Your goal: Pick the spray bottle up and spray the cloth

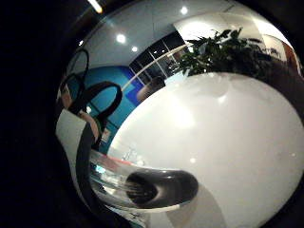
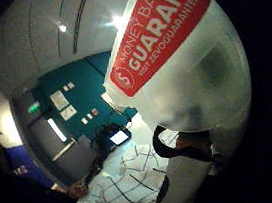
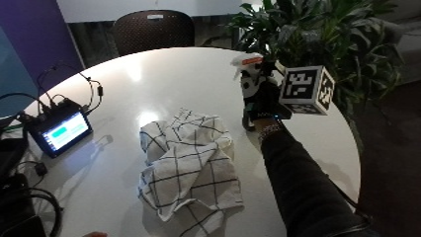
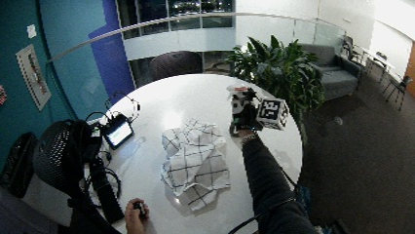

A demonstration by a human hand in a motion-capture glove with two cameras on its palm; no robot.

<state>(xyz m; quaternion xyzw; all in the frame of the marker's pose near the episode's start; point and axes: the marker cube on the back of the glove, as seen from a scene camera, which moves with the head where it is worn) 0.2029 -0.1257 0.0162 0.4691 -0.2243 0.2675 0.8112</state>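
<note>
Over the round white table [image 3: 164, 69], the gloved right hand [image 3: 262, 101] has its fingers curled round the spray bottle [image 3: 248, 66], gripping it upright and lifted off the tabletop, white nozzle at the top! Beside it, near the middle of the table, lies the crumpled white cloth [image 3: 190, 163] with its dark grid lines. From the thumb-side palm view, the bottle's red label [image 2: 157, 38] fills the frame close to the palm. A small lit screen [image 3: 61, 131] sits near the table's far edge, a leafy plant [image 3: 315, 34] behind the hand

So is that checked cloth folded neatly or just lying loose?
Loose: the cloth lies crumpled and partly spread on the table.
</note>
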